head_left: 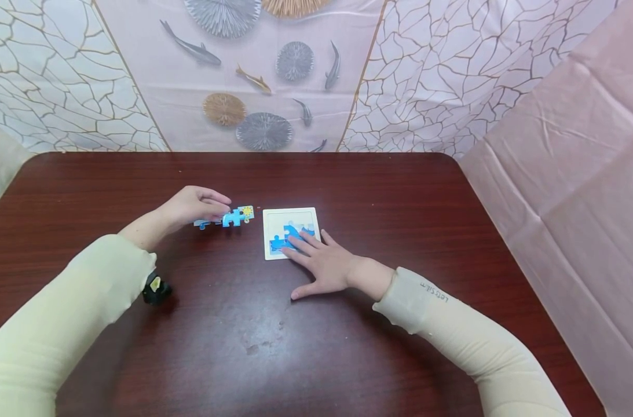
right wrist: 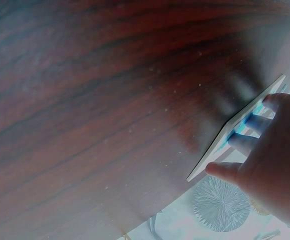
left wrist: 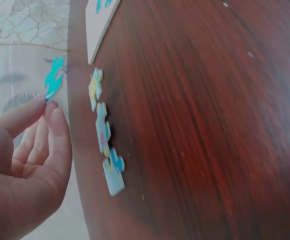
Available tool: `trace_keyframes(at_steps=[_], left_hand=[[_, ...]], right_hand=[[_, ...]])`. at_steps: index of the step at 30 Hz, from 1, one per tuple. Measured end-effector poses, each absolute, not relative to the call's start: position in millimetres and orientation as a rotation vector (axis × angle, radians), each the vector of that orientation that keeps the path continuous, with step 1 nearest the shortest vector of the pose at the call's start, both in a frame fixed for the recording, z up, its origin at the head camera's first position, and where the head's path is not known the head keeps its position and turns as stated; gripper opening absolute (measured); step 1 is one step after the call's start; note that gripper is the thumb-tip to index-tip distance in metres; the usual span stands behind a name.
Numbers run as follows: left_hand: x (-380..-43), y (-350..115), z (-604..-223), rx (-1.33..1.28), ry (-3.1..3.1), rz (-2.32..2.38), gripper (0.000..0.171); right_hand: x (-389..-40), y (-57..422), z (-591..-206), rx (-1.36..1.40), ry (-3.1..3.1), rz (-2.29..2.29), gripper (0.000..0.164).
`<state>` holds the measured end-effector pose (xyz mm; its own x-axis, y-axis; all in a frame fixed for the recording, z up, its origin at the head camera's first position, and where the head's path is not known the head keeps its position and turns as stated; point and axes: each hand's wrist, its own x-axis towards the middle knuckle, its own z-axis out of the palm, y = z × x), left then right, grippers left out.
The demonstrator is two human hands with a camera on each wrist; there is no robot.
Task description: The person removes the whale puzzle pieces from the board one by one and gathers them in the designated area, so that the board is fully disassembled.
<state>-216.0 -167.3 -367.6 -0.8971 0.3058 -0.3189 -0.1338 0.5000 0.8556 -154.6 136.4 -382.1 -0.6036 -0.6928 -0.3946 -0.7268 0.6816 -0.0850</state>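
Head view: left hand (head_left: 192,205) pinches a blue puzzle piece (head_left: 233,218); spread right hand (head_left: 328,266) rests on the white tray (head_left: 276,221).

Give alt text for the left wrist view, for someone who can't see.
A left hand pinches a blue puzzle piece by one end; loose pieces lie in a row on a dark reddish table, with a pale board partly in view.

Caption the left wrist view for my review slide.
Left hand pinches a blue puzzle piece; other pieces lie in a row on the reddish-brown table near the white puzzle tray.
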Motion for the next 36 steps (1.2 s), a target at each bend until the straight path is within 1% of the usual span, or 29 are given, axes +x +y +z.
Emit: trace_keyframes(at_steps=[10, 18, 31, 36], left_hand=[[-209.1, -193.4, -373.3, 0.113, 2.289, 1.402, 0.044], [-202.5, -210.4, -378.1, 0.088, 2.290, 1.330, 0.045], [-197.0, -222.7, -388.6, 0.052, 2.224, 1.319, 0.050], [-196.7, -221.8, -390.5, 0.037, 2.247, 1.305, 0.047]], right_hand=[[-154.7, 135.9, -382.5, -1.111, 2.499, 0.141, 0.090], [-155.2, 136.2, -381.9, -1.108, 2.496, 0.139, 0.090], [-154.0, 134.0, -382.5, -1.091, 2.493, 0.163, 0.091], [-154.0, 134.2, -382.4, -1.084, 2.488, 0.167, 0.092]])
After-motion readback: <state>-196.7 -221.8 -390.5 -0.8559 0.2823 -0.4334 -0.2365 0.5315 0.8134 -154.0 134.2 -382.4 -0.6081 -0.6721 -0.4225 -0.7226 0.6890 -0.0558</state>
